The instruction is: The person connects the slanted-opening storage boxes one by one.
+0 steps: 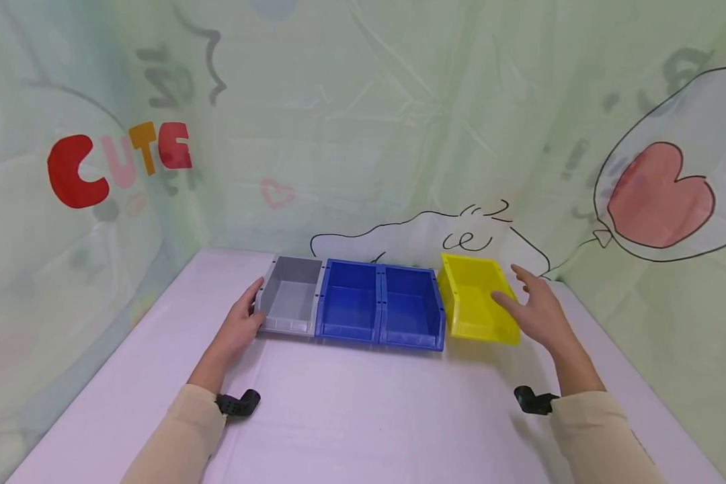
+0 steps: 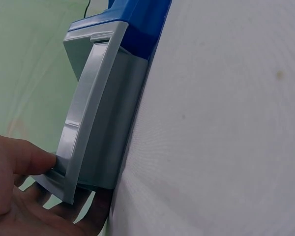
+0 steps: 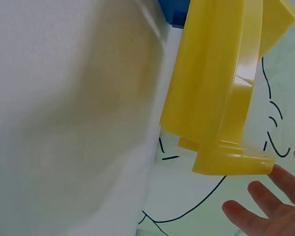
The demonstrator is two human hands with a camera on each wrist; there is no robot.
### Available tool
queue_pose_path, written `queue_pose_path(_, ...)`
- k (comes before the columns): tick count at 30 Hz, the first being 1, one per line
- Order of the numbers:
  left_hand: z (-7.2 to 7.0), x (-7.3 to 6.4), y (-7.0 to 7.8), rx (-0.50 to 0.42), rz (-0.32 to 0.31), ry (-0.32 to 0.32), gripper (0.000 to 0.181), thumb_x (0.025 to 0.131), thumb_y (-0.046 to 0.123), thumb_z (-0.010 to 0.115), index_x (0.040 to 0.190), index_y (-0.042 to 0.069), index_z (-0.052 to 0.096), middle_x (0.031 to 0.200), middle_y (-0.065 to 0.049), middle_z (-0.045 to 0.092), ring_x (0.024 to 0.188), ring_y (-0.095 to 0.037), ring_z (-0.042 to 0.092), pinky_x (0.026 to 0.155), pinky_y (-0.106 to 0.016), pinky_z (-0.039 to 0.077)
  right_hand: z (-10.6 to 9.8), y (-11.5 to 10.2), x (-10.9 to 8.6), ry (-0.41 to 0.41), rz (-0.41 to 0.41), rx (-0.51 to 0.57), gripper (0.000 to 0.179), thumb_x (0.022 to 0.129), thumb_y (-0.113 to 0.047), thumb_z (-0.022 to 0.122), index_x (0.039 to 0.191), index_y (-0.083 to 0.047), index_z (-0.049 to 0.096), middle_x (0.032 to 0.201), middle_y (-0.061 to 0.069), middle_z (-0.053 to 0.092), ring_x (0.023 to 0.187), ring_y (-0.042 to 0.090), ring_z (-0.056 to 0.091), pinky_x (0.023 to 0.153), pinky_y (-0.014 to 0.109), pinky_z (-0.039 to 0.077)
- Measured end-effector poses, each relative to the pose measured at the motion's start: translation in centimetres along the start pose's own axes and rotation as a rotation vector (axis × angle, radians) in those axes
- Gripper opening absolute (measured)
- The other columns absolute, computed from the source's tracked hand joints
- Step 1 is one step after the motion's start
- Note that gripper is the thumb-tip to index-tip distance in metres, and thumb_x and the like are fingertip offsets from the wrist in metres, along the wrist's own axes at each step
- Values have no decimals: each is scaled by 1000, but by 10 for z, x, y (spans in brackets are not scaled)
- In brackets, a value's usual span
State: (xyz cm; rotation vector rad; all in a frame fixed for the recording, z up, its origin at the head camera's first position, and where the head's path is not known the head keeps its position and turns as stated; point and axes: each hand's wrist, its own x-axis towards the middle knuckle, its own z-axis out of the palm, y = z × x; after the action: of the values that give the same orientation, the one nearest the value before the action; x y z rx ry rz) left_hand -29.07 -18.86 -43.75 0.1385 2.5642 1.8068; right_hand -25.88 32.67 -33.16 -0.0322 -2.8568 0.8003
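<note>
A grey storage bin, two blue storage bins and a yellow storage bin stand in a row. My left hand grips the grey bin's left wall near its front corner, with the thumb on the rim and the other fingers outside. The yellow bin leans at the row's right end, its right side raised off the table. Beside that raised side is my right hand, fingers spread and mostly straight. In the right wrist view a fingertip lies at the rim's corner; contact is unclear.
The bins rest on a white-covered table. Behind them hangs a pale green printed curtain, which also closes in both sides. A dark wrist camera sits on the left wrist, another camera on the right.
</note>
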Motion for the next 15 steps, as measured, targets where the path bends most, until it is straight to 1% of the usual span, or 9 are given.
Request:
queue_pose_path(5,-1,0,0,8,-5,3,79,98,-4,38,168,19,10,175,-12,4,161,-41,7,129,-56,15,3,-9,0,11,-52,-31,87,102,-46,57,165,-3,15,163,37,20,145,61,24,111,81,28)
queue_pose_path(13,0,0,1,13,-5,2,79,98,-3,39,168,19,9,175,-13,4,161,-40,7,129,-57,14,12,-15,-3,28,-131,-29,83,99,-39,63,164,-6,23,162,34,27,142,57,31,111,79,31)
queue_pose_path(15,0,0,1,12,-9,1,79,99,-3,39,168,20,9,175,-12,4,161,-41,6,129,-57,14,14,-17,-4,26,-160,-27,82,98,-36,64,163,-5,26,162,33,28,140,55,34,111,76,35)
